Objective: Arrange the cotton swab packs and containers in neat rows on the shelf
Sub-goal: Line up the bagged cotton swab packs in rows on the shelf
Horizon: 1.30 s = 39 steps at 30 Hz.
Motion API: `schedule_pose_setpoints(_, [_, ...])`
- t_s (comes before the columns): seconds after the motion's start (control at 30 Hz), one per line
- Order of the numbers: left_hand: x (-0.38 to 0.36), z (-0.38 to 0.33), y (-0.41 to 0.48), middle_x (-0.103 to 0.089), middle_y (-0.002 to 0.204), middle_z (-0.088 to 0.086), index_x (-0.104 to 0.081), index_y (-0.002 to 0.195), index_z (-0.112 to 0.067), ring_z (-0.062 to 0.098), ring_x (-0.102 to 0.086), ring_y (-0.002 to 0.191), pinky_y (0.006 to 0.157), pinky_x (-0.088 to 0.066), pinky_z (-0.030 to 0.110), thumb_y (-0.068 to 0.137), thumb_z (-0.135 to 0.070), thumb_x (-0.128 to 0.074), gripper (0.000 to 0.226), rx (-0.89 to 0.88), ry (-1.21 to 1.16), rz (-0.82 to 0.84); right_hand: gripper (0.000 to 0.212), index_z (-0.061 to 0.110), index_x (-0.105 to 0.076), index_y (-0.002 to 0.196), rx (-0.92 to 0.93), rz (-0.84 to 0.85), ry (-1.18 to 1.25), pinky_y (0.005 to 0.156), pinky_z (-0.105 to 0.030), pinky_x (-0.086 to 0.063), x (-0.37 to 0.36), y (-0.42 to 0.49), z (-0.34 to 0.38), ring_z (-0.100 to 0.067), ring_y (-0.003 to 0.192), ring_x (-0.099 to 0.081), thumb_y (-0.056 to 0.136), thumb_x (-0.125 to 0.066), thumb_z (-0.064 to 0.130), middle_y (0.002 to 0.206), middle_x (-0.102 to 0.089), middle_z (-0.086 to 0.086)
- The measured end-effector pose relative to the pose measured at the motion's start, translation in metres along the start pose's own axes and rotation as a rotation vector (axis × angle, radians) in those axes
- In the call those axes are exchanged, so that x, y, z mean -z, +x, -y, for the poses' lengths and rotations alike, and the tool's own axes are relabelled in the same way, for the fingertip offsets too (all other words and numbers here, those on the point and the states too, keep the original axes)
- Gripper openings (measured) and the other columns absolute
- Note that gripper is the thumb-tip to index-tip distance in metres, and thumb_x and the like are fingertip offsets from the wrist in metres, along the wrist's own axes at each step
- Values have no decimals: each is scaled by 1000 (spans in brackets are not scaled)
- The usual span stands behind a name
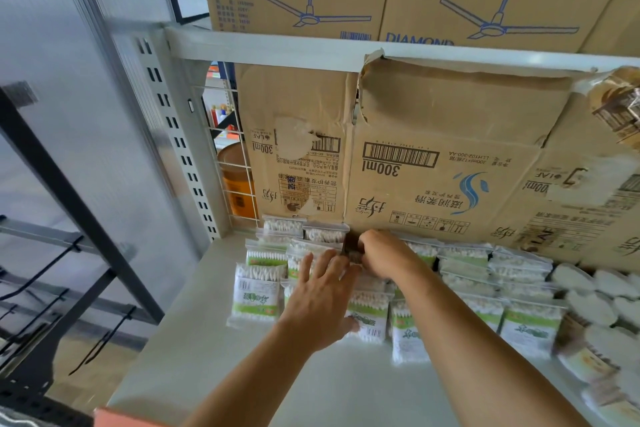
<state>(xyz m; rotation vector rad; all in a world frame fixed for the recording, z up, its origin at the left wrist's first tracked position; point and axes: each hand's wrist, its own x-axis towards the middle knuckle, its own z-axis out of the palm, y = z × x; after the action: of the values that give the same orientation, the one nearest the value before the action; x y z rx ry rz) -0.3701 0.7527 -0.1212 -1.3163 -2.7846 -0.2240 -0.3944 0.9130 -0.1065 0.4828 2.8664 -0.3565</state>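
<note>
Swab packs (257,296) lie in rows on shelf (194,350), long axes 12-to-6. Left hand (320,302) flat, fingers straight on packs; right hand (384,255) curled at 12, grasp unclear. Containers (588,308) at 3 blurred, cropped.

Swab packs (258,295) on shelf (194,340), containers (588,305) right

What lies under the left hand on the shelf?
Cotton swab packs with green labels lie under the left hand; their ends show past the fingers. How many the palm covers cannot be seen.
</note>
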Motion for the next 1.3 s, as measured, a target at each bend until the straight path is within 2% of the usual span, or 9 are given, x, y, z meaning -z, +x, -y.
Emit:
schedule_pose_setpoints(0.13, [1, -1, 0, -26, 147, 2, -29, 143, -21, 24, -10, 142, 117, 1, 48, 80, -49, -66, 79, 4, 0, 5, 10, 7, -66, 96, -23, 25, -21, 43, -26, -31, 3, -2, 2, -17, 53, -49, 90, -58, 7, 69, -55, -4])
schedule_pose_setpoints(0.27, [1, -1, 0, -24, 148, 1, -27, 143, -21, 23, -8, 143, 117, 2, 48, 80, -49, -66, 79, 8, 1, 13, 13, 4, -64, 99, -32, 72, -54, 45, -27, -35, 7, -3, 5, -19, 54, -49, 89, -57, 2, 75, -57, -7])
schedule_pose_setpoints(0.37, [0, -1, 0, -25, 147, 1, -28, 143, -22, 23, -7, 143, 116, 3, 47, 79, -50, -66, 79, 5, -1, 12, 9, 2, -62, 89, -21, 74, -61, 48, -28, -37, 9, -5, 6, -18, 54, -48, 88, -54, -2, 68, -52, -6])
schedule_pose_setpoints(0.47, [-1, -1, 0, -25, 147, 1, -29, 142, -22, 23, -8, 142, 116, 4, 47, 79, -50, -67, 78, 5, -4, 8, 16, 7, -55, 76, -5, 50, -70, 47, -27, -37, 8, -8, 6, -17, 53, -47, 87, -53, -4, 65, -49, -5])
schedule_pose_setpoints(0.63, [-1, -2, -1, -25, 146, 1, -29, 142, -21, 23, -6, 143, 116, 4, 47, 79, -49, -66, 77, 12, -4, 6, 10, 9, -59, 82, 9, -55, -69, 56, -31, -39, 6, -9, 6, -17, 55, -47, 86, -58, 0, 68, -49, -3])
schedule_pose_setpoints(0.8, [-1, -3, -3, -25, 146, 1, -30, 142, -22, 23, -6, 143, 116, 5, 47, 80, -48, -66, 76, 17, -3, 1, 12, 8, -70, 91, 23, -85, -21, 59, -29, -40, -3, -6, 2, -23, 65, -56, 83, -63, 3, 77, -59, -5])
schedule_pose_setpoints(1.07, [1, -4, -3, -25, 147, 2, -28, 143, -21, 24, -6, 143, 115, 6, 47, 80, -47, -66, 78, 20, -7, 6, 12, 4, -64, 96, -12, -11, 34, 44, -25, -30, -3, 1, 0, -18, 56, -52, 90, -60, 13, 77, -59, -8])
schedule_pose_setpoints(1.2, [0, -4, -3, -24, 147, 2, -28, 143, -21, 24, -6, 143, 115, 6, 48, 80, -47, -67, 79, 21, -8, 3, 10, 6, -64, 92, -12, 10, 25, 44, -25, -31, -4, 0, 0, -16, 55, -52, 93, -57, 13, 69, -56, -4])
schedule_pose_setpoints(1.3, [-1, -4, -3, -25, 147, 2, -28, 143, -21, 24, -6, 143, 115, 5, 48, 80, -47, -67, 79, 24, -12, -2, 9, 5, -63, 93, -16, 21, -6, 46, -27, -33, 0, -4, 2, -17, 56, -50, 92, -55, 7, 70, -54, -4])
